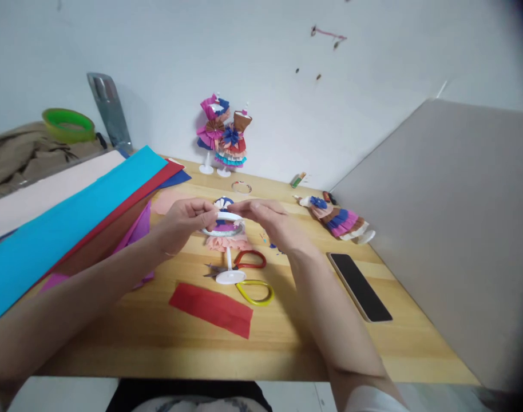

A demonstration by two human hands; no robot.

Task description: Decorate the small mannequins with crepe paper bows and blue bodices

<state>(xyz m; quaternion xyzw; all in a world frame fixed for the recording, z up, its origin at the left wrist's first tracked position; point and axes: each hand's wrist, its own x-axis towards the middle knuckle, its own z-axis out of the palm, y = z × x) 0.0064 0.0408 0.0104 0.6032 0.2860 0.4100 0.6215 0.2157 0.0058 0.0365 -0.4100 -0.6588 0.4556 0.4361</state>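
Observation:
My left hand is closed, thumb and fingers pinching the rim of a roll of clear tape. The roll is tilted and raised above the table. My right hand comes in from the other side with fingers stretched out, their tips at the roll's far edge; its thumb is partly hidden. Behind the roll stands a small white dress form in a ruffled pink paper skirt, partly covered by the roll. Scissors with a red and a yellow handle lie around its base. Nearer me lies a red crepe paper strip.
Sheets of coloured crepe paper spread across the left. Two dressed mini forms stand by the wall; another dressed form lies at right. A phone rests near the grey partition. A green tape roll sits back left.

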